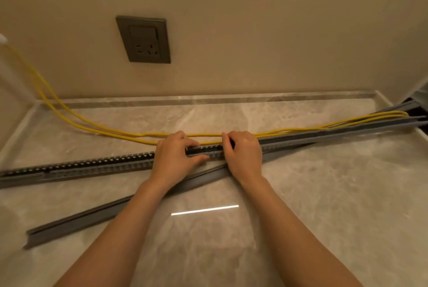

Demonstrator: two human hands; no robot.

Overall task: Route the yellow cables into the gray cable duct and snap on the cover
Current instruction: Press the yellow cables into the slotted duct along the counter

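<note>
A long gray slotted cable duct [92, 166] lies across the marble counter from left to far right. My left hand [172, 155] and my right hand [243, 152] both grip the duct near its middle, fingers curled over its far wall. The yellow cables [111, 132] lie on the counter just behind the duct, outside it, running from the left wall to the right end. A loose gray cover strip [76, 224] lies diagonally in front of the duct, passing under my forearms.
A dark wall socket [143, 39] sits on the beige wall behind. More gray duct pieces [393, 122] stick out at the far right. The counter [324, 194] ends at a raised back ledge; a bright light reflection shows between my arms.
</note>
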